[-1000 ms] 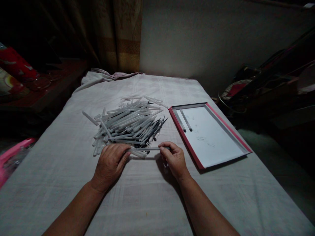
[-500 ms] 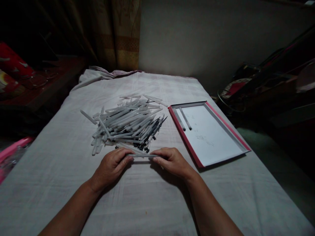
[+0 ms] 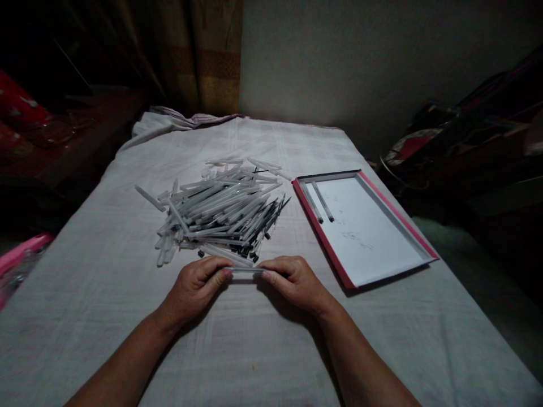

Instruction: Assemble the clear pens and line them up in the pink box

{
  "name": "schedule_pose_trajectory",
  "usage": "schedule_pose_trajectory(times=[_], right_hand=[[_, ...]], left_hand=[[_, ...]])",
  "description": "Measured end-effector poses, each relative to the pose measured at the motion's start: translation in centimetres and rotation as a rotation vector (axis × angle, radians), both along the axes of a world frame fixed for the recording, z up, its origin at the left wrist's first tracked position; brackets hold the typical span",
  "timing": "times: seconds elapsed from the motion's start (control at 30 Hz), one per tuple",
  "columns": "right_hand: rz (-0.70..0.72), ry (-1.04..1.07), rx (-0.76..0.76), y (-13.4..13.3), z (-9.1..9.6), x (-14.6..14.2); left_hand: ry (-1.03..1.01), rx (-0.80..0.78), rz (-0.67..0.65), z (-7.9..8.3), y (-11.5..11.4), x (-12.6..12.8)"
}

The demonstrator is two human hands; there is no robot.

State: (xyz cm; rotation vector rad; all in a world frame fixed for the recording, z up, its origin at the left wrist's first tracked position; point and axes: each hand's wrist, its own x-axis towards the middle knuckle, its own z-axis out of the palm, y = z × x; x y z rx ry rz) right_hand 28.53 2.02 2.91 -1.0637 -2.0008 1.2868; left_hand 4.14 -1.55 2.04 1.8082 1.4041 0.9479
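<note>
Both my hands hold one thin clear pen (image 3: 247, 270) level just above the cloth. My left hand (image 3: 197, 287) pinches its left end and my right hand (image 3: 292, 281) pinches its right end, fingers closed. Right behind them lies a heap of several clear pen barrels and pens (image 3: 220, 209), some with dark tips. To the right sits a shallow red-edged box lid (image 3: 322, 240) with a white floor; two pens (image 3: 318, 206) lie side by side at its far left.
A pale cloth (image 3: 254, 339) covers the table. A curtain (image 3: 199, 56) hangs behind it. A pink object (image 3: 17, 254) sits at the left edge. Dark clutter (image 3: 466, 141) is piled to the right of the table.
My right hand has slid left along the pen, closer to my left hand. The view has shifted slightly; the heap and the box lid have not moved.
</note>
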Motion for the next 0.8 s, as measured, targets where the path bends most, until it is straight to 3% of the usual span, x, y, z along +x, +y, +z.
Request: schedule_pose_trajectory(times=[0.23,0.33,0.43,0.53,0.67,0.73,0.8], right_hand=[[-0.055,-0.014,0.023,-0.1,-0.1,-0.4],[-0.109,-0.017,0.071,-0.1,-0.1,-0.9],[-0.226,0.035,0.121,-0.2,0.1,-1.2],[-0.440,0.108,0.241,-0.1,1.3,-0.6],[-0.708,0.004,0.471,2.2,3.8,2.9],[-0.812,-0.161,0.486,4.6,4.8,5.8],[-0.894,-0.402,0.397,7.4,5.3,8.7]], left_hand=[[-0.038,-0.059,0.071,-0.4,0.3,0.2],[-0.177,-0.157,0.149,-0.4,0.4,0.3],[-0.365,-0.227,0.197,-0.2,0.6,0.2],[-0.450,-0.260,0.233,0.0,0.9,0.0],[-0.444,-0.270,0.236,-0.7,0.9,-0.2],[-0.393,-0.259,0.226,-1.0,0.9,-0.3],[-0.351,-0.255,0.217,-1.1,0.9,-0.3]])
